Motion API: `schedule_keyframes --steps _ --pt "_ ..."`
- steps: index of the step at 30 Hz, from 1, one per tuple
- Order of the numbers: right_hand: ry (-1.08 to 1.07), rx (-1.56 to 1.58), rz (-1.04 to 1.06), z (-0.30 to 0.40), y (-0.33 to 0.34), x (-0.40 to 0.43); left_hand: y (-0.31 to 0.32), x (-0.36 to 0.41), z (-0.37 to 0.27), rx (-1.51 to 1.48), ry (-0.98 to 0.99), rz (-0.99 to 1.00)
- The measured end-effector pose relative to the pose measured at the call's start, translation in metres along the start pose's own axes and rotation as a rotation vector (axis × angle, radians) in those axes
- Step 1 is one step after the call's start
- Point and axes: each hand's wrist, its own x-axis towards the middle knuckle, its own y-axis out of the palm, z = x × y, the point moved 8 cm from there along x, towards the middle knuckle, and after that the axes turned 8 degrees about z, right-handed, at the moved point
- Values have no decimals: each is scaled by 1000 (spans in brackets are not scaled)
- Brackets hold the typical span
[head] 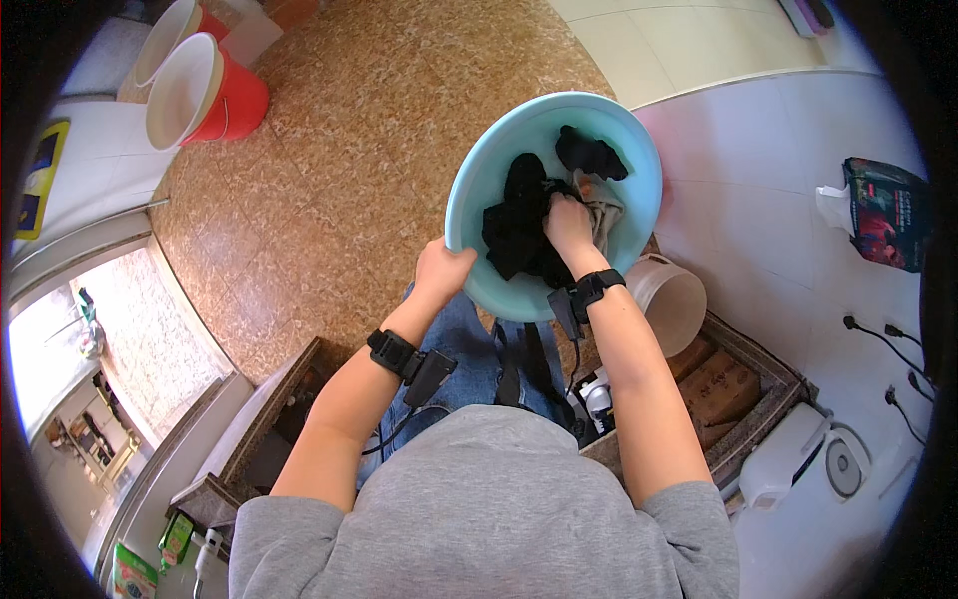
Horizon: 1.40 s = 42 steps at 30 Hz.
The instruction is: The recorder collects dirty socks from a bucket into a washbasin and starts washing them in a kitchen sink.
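A light-blue plastic basin (479, 172) is tilted in front of me. My left hand (443, 269) grips its near left rim, thumb over the edge. Inside the basin my right hand (569, 224) is closed on black cloth (520, 232); its fingertips are partly hidden in the folds. Beside that hand lies a grey-beige cloth (605, 213) with an orange patch. A separate black cloth piece (591, 152) rests near the basin's far right wall.
Red buckets with pale insides (243, 101) stand at the upper left. A whitish bucket (677, 303) is right of the basin, by a stone-edged shelf unit (782, 374). Plugs with black cords (853, 323) and a tissue pack (887, 213) are on the right wall. An opening is at the left.
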Motion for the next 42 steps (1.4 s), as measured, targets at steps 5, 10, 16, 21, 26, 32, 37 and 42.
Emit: schedule_keyframes --steps 5,10,16,21,26,32,37,42 --pt "-9 -52 -25 4 0 -3 0 -3 -1 -19 1 -1" --pt "-19 -142 -64 5 7 -4 -1 -5 -1 -13 3 -4" --pt "-19 -149 -87 5 13 -8 -3 -13 -13 86 22 -22" --pt "-12 -167 -92 12 9 -10 -4 -14 -8 54 11 -28" --pt "-33 -159 -106 14 5 -6 -5 -12 -2 28 0 -31" --pt "-93 -189 -25 24 3 -6 -9 -15 5 -1 -39 -42" --pt "-118 -195 -39 26 9 -6 -11 -18 6 -27 -21 -56" --pt "-157 -269 3 35 22 -4 -12 -15 20 -77 -35 -48"
